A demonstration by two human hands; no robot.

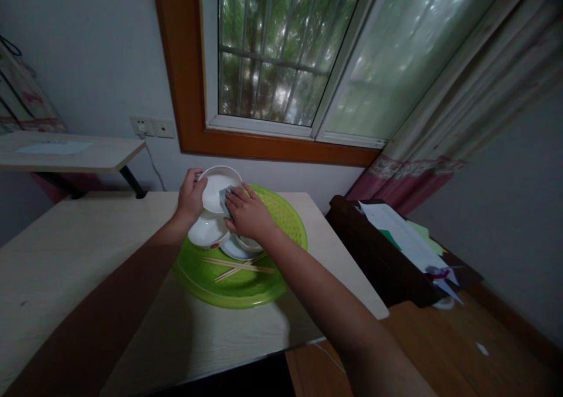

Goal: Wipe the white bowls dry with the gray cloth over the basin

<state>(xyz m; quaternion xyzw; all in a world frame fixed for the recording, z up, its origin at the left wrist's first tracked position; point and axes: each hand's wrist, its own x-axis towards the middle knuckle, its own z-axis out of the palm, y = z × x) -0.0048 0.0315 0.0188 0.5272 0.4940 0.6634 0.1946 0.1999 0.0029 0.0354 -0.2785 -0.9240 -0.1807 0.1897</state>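
My left hand grips a white bowl by its left rim, tilted so that its inside faces me. A grey-green cloth lies under the fingers of my right hand, pressed against the bowl's right inner side. Below them, a second white bowl with a red mark sits on a round green tray. Beside it a further bowl, partly hidden by my right hand, stands on a white plate. Several wooden chopsticks lie crossed on the tray's near part.
The tray rests on a pale wooden table. A raised shelf on black legs stands at the left. Behind are a wall socket and a barred window. On the right, papers lie on a dark cabinet.
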